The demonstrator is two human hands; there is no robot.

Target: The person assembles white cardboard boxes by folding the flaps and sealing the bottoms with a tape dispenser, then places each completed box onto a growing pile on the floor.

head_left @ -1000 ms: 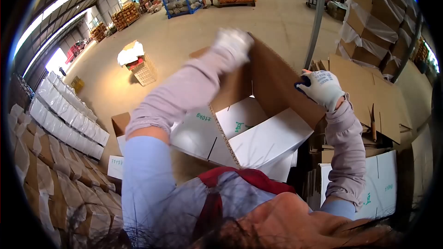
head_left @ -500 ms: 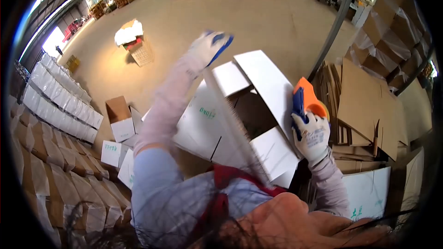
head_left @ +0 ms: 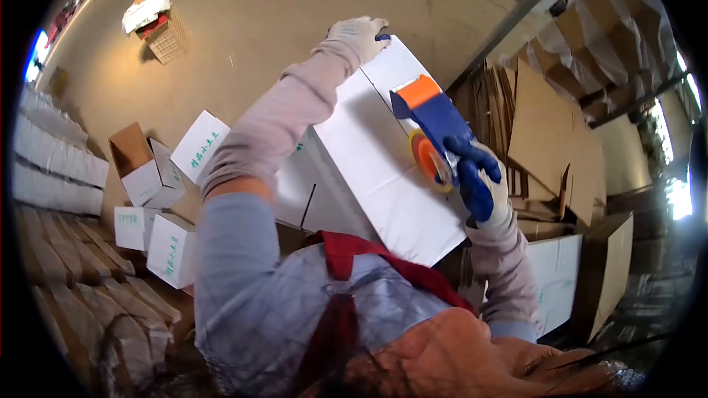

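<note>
I note the gloved right hand (head_left: 476, 180) gripping a blue-and-orange plastic tape dispenser (head_left: 428, 121) against the closed flaps of the smooth white cardboard carton (head_left: 376, 162); the gloved left hand (head_left: 359, 32) presses flat on its far edge.

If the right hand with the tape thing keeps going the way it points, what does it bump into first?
Probably the white box. The right hand holds the tape dispenser with its orange nose aimed up along the box's closed top, toward the left hand at the far edge. Depth is hard to judge.
</note>
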